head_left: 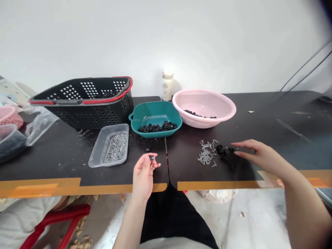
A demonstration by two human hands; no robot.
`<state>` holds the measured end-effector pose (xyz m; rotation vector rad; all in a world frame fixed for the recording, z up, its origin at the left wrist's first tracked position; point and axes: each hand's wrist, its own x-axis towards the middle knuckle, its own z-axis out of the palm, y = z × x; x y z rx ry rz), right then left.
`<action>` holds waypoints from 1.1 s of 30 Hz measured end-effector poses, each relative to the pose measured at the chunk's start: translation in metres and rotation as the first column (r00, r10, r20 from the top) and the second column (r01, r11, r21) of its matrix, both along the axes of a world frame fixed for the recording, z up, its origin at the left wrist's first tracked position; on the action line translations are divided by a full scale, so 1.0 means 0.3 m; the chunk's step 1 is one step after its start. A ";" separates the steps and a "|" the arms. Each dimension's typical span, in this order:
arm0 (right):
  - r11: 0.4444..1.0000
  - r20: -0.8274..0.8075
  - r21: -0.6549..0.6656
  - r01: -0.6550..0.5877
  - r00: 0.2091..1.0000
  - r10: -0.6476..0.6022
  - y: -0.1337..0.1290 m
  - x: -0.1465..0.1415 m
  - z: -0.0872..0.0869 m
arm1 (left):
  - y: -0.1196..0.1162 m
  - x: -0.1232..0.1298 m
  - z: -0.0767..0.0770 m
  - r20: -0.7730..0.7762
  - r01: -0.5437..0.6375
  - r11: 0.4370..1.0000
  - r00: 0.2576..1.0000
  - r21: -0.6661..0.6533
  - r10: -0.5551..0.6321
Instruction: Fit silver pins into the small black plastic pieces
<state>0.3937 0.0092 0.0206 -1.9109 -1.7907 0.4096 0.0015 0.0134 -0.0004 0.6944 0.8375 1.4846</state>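
Between the thumb and fingers of my left hand is a small black round part with a pale metal tip showing. Just beyond those fingers, another black piece lies on the table. My right hand pinches at the edge of a small heap of black parts, where a metal glint shows between thumb and forefinger. Exactly what it grips there is too small to make out. Loose silver screws are scattered left of that heap.
A clear tray of screws stands left of a teal basin holding black parts. Behind are a black basket with red handles, a pink colander and a white bottle. Orange tape lines the table's front edge.
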 end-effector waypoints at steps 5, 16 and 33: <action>0.999 -0.052 -0.039 0.028 0.998 -0.030 0.019 -0.009 -0.039 | -0.001 0.000 0.003 -0.034 0.013 1.000 0.999 -0.009 -0.013; 0.905 -0.533 0.000 -0.426 0.765 0.360 0.014 -0.456 0.138 | -0.015 0.004 -0.027 -0.238 0.005 0.991 0.971 0.132 0.027; 0.802 -0.845 0.215 -0.557 0.306 0.439 0.072 -0.726 0.033 | -0.030 0.005 0.000 -0.300 0.017 0.947 0.950 0.322 0.085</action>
